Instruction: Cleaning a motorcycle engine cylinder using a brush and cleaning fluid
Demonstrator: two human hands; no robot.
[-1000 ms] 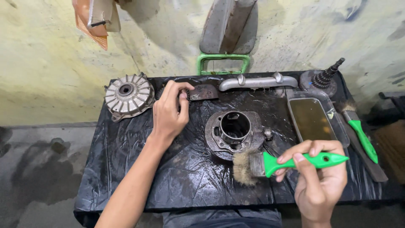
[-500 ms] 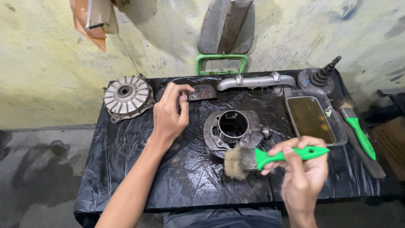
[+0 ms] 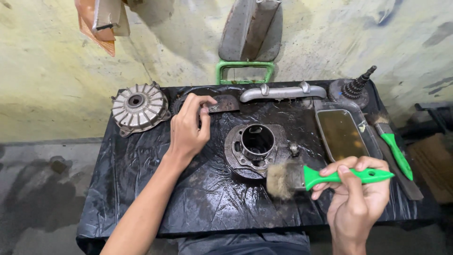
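Note:
My right hand grips a green-handled paintbrush held level, its dirty bristles just at the near right edge of a round metal engine cylinder lying on black plastic. My left hand rests on the plastic left of the cylinder, its fingertips touching a dark flat metal part at the table's back. Between the two hands the cylinder lies with its bore facing up.
A finned round metal cover lies at the back left. A grey metal pipe and a gear shaft lie at the back. A tray of brownish liquid and a second green brush sit right. The black-covered table stands against a wall.
My right hand has carried the brush left and toward me, from the cylinder's right side to its near edge. The left hand stays put on the dark part.

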